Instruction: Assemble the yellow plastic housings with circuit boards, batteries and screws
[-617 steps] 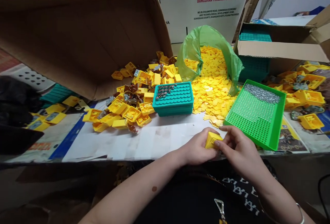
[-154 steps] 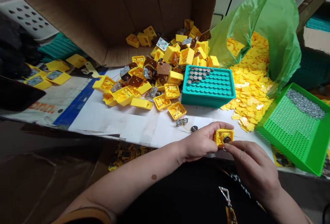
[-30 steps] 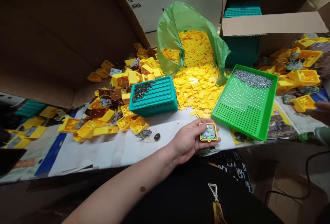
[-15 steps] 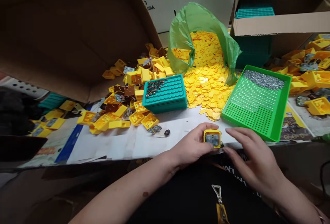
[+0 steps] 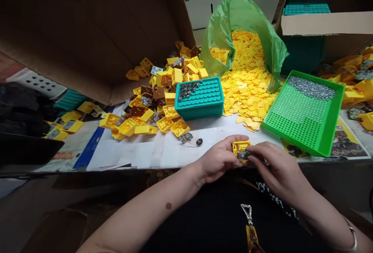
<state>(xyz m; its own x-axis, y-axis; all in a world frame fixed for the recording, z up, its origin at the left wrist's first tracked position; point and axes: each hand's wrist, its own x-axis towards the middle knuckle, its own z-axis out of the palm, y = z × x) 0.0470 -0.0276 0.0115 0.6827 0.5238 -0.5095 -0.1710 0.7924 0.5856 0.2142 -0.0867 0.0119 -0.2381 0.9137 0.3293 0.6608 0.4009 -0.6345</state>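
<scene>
Between thumb and fingers, my left hand (image 5: 219, 159) holds a small yellow housing (image 5: 241, 146) with its open side up. My right hand (image 5: 275, 167) comes in from the right, its fingertips pinched on a dark grey part (image 5: 243, 155) at the housing's lower edge. Some of the housing's inside shows above that part. On the white sheet beyond my left hand lie a small circuit piece (image 5: 185, 138) and a round dark piece (image 5: 199, 141) joined by thin wire.
A teal tray stack (image 5: 199, 107) holds round metal pieces. Yellow housings (image 5: 146, 129) are heaped left of it. Behind are a green bag (image 5: 218, 20) and spilled yellow chips (image 5: 247, 89). A green basket (image 5: 309, 144) with metal pieces stands right; a cardboard box (image 5: 326, 24) is behind.
My right hand has closed in from the right and taken hold of the grey part, which now sits lower, uncovering the housing's inside. The whole view has shifted slightly.
</scene>
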